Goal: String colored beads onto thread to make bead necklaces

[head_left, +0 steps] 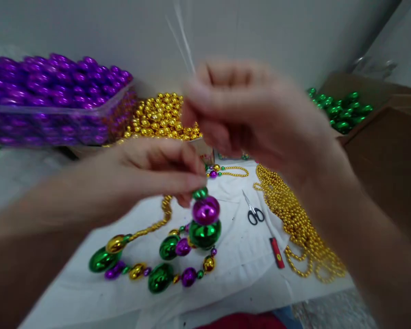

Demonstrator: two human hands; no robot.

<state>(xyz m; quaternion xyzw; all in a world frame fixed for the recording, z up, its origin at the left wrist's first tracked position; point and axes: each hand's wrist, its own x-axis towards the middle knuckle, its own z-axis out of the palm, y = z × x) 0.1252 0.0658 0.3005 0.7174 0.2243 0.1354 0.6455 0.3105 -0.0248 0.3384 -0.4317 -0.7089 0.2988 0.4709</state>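
My left hand (147, 171) is pinched closed above a strand of large beads; a purple bead (206, 210) and a green bead (204, 234) hang just below its fingertips. The rest of the green, purple and gold bead strand (150, 267) lies curled on the white table (246, 256). My right hand (250, 112), blurred by motion, is raised higher with fingers pressed together around thin clear threads (183, 41) that stick upward.
A clear tray of purple beads (55, 98) stands at the back left. A heap of gold beads (160, 116) sits beside it. Gold bead strings (299, 224), small scissors (255, 212) and a red-handled tool (276, 252) lie right. A cardboard box holds green beads (342, 109).
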